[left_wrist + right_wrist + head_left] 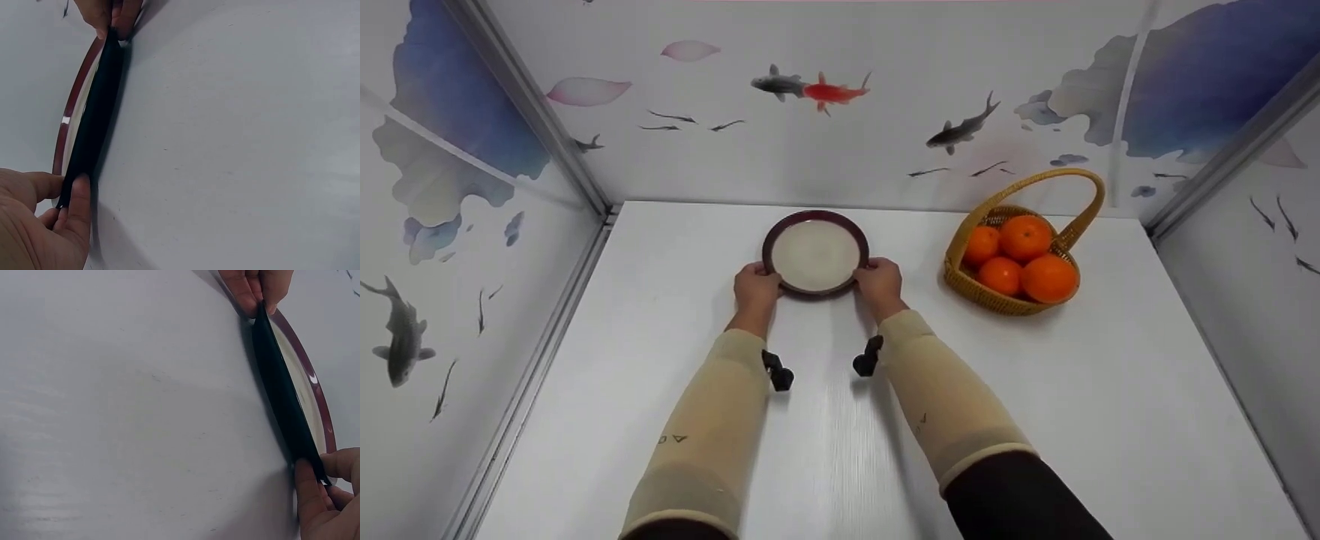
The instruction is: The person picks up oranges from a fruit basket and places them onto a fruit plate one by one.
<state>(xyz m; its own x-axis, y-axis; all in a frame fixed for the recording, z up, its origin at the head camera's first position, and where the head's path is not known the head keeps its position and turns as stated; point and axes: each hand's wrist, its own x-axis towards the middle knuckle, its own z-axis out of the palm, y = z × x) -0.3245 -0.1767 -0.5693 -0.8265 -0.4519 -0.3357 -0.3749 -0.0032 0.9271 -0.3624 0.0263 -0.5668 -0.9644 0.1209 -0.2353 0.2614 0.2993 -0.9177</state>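
Both hands hold one round plate (pixel 815 255) with a cream middle and a dark red rim. My left hand (pixel 757 289) pinches its left edge and my right hand (pixel 880 283) pinches its right edge, thumbs over the rim and fingers beneath. From the left wrist view, the dark underside of the plate (pixel 98 112) shows side-on, with the left hand (pixel 53 216) at the near end. In the right wrist view the right hand (pixel 332 492) grips the near edge of the plate (pixel 287 399), low over the white table.
A woven basket (pixel 994 298) with a tall arched handle stands to the right of the plate, holding several oranges (pixel 1026 238). Behind the white table (pixel 825 420) rises a wall (pixel 877 150) printed with fish. Metal-edged side panels flank the table left and right.
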